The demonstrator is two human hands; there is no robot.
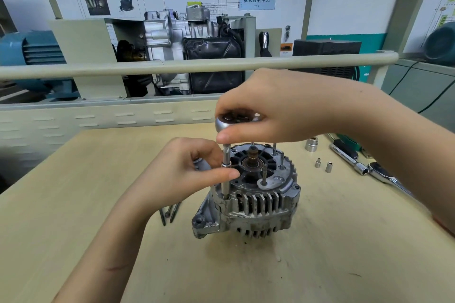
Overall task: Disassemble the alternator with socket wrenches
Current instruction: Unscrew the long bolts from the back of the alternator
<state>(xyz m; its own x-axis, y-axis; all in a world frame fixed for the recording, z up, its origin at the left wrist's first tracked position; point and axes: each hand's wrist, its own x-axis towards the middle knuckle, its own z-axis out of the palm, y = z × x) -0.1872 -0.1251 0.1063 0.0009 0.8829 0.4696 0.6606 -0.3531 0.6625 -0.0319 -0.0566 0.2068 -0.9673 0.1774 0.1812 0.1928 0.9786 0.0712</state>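
The right hand (275,108) curls over the rounded, polished-chrome head of a ratchet wrench (236,122), thumb pressed along its lower edge, fingers wrapped over the dark top. From that head a slim steel extension bar (226,172) drops straight down, knurled near the top and smooth below, its lower end seated on the rim of the alternator (251,194). The left hand (194,167) pinches this bar at a bright collar partway down, between thumb and curled fingers.

The alternator stands on end at the middle of the table, a dull cast-aluminium housing, scuffed and whitish with corrosion, ribbed with vertical cooling slots and carrying a mounting lug at its lower left. On top, a dark slotted end plate surrounds a brownish shaft stub, and several thin studs stick upright.

Just left of the housing lie long thin bolts (170,213), side by side. To the right, well apart, stand one large chrome socket (311,144) and two small sockets (323,165), near a second ratchet wrench (369,170) with a socket fitted.

The table (320,265) is pale wood-grain laminate, lightly smudged. Behind it runs a cream louvred metal panel and a round rail, then a cutaway gearbox display (187,39), a teal electric motor (34,49) and wall diagrams.
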